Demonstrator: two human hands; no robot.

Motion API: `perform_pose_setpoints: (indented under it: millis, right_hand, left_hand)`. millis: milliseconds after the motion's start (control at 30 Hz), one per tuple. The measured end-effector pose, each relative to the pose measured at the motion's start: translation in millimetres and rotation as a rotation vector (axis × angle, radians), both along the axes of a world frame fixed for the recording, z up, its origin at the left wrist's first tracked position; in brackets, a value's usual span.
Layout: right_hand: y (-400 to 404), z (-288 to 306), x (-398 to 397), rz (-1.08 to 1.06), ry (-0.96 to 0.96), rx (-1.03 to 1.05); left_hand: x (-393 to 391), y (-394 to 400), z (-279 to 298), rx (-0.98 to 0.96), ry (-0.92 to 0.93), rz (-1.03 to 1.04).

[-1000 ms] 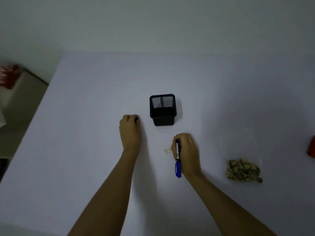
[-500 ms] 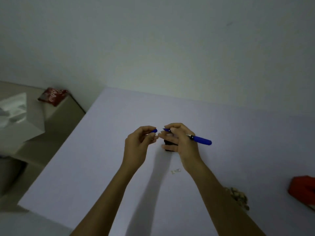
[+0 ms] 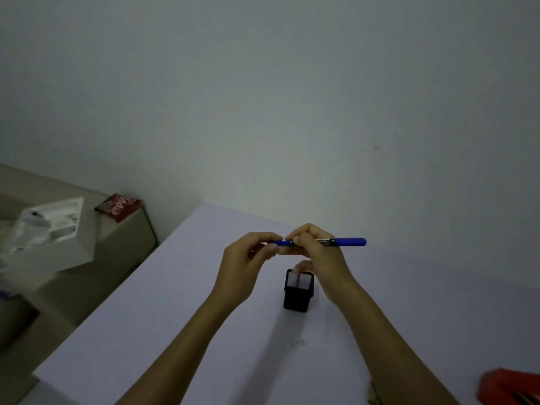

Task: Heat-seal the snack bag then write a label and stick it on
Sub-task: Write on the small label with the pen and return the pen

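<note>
My right hand (image 3: pixel 318 255) grips pen (image 3: pixel 342 242) mid-frame, long axis level, left-right. My left hand (image 3: pixel 248 258) pinches cap (image 3: pixel 279 243) at pen's left end, ready to push on. Label (image 3: pixel 298 343) on table (image 3: pixel 175 317), below holder (image 3: pixel 298 290).

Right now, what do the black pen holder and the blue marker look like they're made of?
The pen holder looks like black metal mesh with a matte finish: light shows through its fine grid near the rim. The marker seems smooth plastic, blue with a printed black band and a faint sheen. Dim light leaves both uncertain.
</note>
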State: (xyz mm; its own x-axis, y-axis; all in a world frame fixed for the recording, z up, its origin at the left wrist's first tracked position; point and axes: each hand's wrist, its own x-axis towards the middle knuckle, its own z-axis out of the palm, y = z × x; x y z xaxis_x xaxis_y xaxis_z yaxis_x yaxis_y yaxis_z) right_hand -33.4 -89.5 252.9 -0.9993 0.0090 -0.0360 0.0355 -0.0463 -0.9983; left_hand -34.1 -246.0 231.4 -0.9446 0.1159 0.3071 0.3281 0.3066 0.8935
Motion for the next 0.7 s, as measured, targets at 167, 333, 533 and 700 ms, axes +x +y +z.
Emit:
perform_pose_setpoints:
  millis: [167,333,533,700]
  right_hand:
    - [-13.0,5.8,3.5,-0.062,0.044,-0.028]
    - [-23.7,4.3,-2.6,-0.161,0.110,-0.133]
    - [-26.2,11.1,-8.4,-0.188,0.081,-0.175]
    - [-9.9,7.8,-15.1,-0.098,-0.012,-0.001]
  left_hand:
    - [10.2,-2.4,19.5,0.139,-0.068,-0.117]
    - [9.7,5.1,26.1,0.184,-0.017,-0.106]
    - [5.4,18.1,11.5,0.180,0.019,-0.088]
    - [-12.0,17.3,7.9,0.135,0.033,-0.110]
